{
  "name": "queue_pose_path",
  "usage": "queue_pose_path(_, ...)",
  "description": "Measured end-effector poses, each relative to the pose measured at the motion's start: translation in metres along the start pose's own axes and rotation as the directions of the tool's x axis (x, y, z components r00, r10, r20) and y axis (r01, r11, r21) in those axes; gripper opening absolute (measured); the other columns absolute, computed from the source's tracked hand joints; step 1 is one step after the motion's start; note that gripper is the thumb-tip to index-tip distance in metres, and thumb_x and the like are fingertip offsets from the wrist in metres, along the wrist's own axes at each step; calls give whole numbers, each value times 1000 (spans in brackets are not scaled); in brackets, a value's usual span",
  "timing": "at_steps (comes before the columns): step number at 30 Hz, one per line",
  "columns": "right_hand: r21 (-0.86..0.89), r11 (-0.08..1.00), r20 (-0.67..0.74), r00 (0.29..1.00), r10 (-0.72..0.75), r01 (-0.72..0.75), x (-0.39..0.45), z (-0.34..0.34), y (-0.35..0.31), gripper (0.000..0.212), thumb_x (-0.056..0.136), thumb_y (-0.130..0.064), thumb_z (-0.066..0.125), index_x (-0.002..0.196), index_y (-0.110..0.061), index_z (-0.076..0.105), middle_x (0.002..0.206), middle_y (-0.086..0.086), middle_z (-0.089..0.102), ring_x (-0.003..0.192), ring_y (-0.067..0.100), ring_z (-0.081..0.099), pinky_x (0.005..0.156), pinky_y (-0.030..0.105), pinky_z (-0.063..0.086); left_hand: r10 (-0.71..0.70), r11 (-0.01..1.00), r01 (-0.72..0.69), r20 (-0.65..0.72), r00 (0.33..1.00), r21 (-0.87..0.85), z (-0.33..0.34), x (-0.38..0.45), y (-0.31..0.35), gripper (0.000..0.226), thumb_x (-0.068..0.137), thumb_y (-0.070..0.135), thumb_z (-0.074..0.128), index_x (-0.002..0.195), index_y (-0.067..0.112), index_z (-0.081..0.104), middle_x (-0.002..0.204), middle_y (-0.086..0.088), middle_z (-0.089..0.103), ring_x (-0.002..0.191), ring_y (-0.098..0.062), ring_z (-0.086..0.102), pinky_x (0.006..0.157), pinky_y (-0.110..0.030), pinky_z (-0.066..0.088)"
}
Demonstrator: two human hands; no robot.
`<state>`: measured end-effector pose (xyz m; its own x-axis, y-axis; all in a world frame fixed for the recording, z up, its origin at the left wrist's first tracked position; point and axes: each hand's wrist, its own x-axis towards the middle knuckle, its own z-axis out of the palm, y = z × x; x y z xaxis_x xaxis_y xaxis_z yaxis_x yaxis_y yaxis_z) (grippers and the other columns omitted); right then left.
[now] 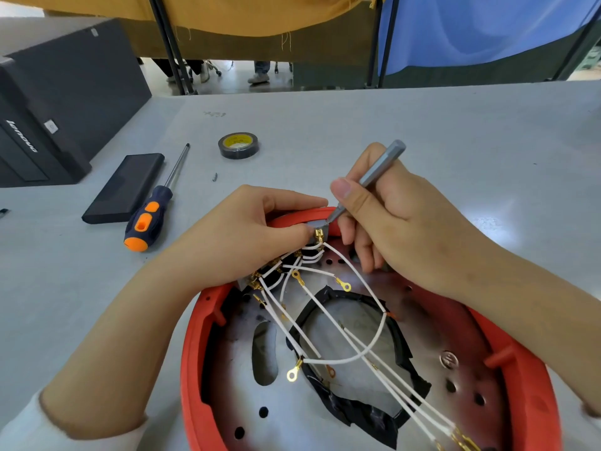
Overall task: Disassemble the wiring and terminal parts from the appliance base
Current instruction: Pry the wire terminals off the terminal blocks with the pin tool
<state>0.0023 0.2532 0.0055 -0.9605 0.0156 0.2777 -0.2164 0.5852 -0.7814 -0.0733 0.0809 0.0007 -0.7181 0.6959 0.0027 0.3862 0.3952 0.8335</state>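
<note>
The round appliance base [195,369] has an orange-red rim and a metal plate inside, and lies close to me. White wires [325,327] with gold ring terminals [292,374] cross its plate. My left hand [247,232] pinches a small grey terminal block [317,226] at the base's far rim, gold connectors hanging under it. My right hand [400,219] grips a slim grey metal screwdriver [377,170] like a pen, its tip touching the top of that block. Black tape [364,415] lines the plate's central opening.
On the grey table, left of the base, lie an orange-and-blue screwdriver [153,209], a flat black box [126,187] and a small screw [214,176]. A roll of black tape [239,145] sits further back. A black computer case [61,92] stands at the far left.
</note>
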Motion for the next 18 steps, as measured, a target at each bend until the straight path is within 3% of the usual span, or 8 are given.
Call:
queue_pose_path(7,2,1000,16,1000,-5,5,0,1,-2,22,98,-37,43,80,-24,42,63,-1,64,38,10,55,45,20,44,-14,1000,14,4,1000,-3,0,0,2,28,85,23,66,106,41,68,97,6,74,97,-28,68,93,-49,51)
queue_pose_path(11,-60,998,23,1000,-12,13,-1,0,-4,20,96,-40,43,82,-26,42,62,-4,63,41,11,56,48,29,47,-6,1000,6,3,1000,-8,1,0,3,27,87,21,65,105,41,69,95,4,74,95,-33,67,90,-52,51)
queue_pose_path(15,-68,997,28,999,-21,23,-1,0,-3,19,96,-39,44,81,-29,41,61,-6,62,41,11,56,49,32,48,13,1000,-13,-3,1000,-21,1,0,2,30,86,18,63,97,45,69,91,7,75,91,-28,68,88,-43,54)
queue_pose_path(18,-46,999,32,999,-11,13,1,0,-1,20,97,-36,45,80,-29,40,62,-4,63,39,13,57,47,23,45,16,1000,-17,-6,1000,-18,1,0,1,29,86,20,64,94,47,68,89,12,74,84,-19,70,79,-32,55)
